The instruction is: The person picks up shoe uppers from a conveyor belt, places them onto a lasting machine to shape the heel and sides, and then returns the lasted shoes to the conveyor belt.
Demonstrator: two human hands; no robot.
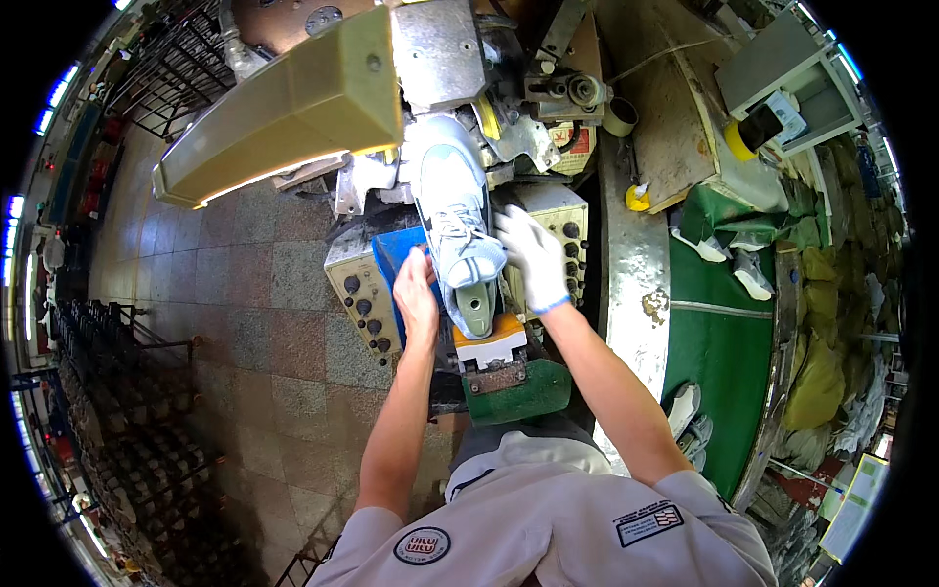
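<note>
A light blue lace-up sneaker [452,186] sits toe-away in the middle of a machine, with a grey-green shoe last [475,311] showing in its ankle opening. Its heel end rests by an orange-and-white pad [491,342]. My bare left hand [418,293] is beside the sneaker's left side, fingers slightly bent and not wrapped round it. On the other side, my right hand [530,252], in a white glove, has its fingers stretched out next to the laces. Whether either hand's fingertips touch the shoe, I cannot tell.
A long tan machine arm [284,112] reaches out to the left above the work. Control boxes with black knobs [364,306] flank the shoe. To the right, a green-topped bench [719,362] carries several shoes [685,409]. Dark racks [117,391] stand on the left.
</note>
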